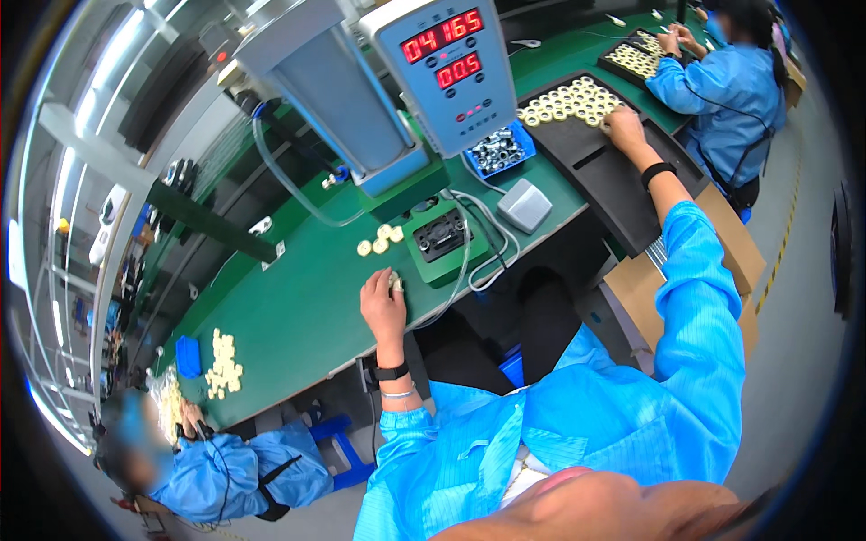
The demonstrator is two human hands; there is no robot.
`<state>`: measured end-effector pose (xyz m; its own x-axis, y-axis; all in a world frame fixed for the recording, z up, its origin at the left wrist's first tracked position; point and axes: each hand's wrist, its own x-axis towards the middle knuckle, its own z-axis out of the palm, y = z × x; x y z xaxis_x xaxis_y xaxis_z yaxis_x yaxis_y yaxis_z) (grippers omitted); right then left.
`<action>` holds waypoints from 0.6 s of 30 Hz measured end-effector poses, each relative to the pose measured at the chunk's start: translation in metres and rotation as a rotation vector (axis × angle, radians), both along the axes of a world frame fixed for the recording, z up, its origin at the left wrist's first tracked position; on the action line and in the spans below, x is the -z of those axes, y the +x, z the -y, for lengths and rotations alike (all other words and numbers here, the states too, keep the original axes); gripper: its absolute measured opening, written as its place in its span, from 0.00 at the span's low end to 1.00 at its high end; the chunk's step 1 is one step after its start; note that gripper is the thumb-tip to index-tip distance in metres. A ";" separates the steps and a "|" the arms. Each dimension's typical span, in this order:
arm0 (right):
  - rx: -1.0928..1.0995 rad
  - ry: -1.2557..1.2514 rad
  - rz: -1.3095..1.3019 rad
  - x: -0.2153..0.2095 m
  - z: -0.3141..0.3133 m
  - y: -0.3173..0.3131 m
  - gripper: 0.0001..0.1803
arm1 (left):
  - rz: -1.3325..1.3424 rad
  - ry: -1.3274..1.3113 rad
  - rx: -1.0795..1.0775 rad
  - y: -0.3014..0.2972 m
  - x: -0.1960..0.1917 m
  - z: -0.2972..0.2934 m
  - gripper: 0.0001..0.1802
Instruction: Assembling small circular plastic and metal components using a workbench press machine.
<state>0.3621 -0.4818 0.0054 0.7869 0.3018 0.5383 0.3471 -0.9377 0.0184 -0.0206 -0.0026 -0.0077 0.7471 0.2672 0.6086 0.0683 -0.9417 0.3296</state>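
Note:
My left hand [383, 309] rests on the green bench with its fingers curled round a small cream plastic part [395, 281], mostly covered by them. Just beyond it lie a few loose cream round parts [381, 239]. My right hand [625, 132] reaches over a black tray [600, 185], its fingertips closed at the edge of the rows of cream ring-shaped parts [570, 99]. The fingers partly hide the part they pinch. Between my hands stands a press [347, 108] with a black fixture [440, 234] on its green base.
A blue bin of metal fittings [499, 151] and a grey box-shaped device [525, 206] with a cable sit right of the press. A control box [442, 72] shows red digits. Co-workers in blue sit at left [239, 473] and right [726, 86]. Cream parts [223, 365] lie at far left.

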 end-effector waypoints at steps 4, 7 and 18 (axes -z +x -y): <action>0.070 -0.110 0.076 0.013 0.009 0.010 0.08 | 0.049 -0.121 0.036 0.008 -0.011 0.007 0.19; 0.099 -0.108 -0.011 0.002 -0.001 0.004 0.07 | 0.126 -0.334 0.205 0.021 -0.037 0.028 0.15; -0.446 0.461 -0.421 -0.117 -0.103 -0.122 0.18 | 0.057 -0.255 0.353 0.079 -0.052 0.066 0.16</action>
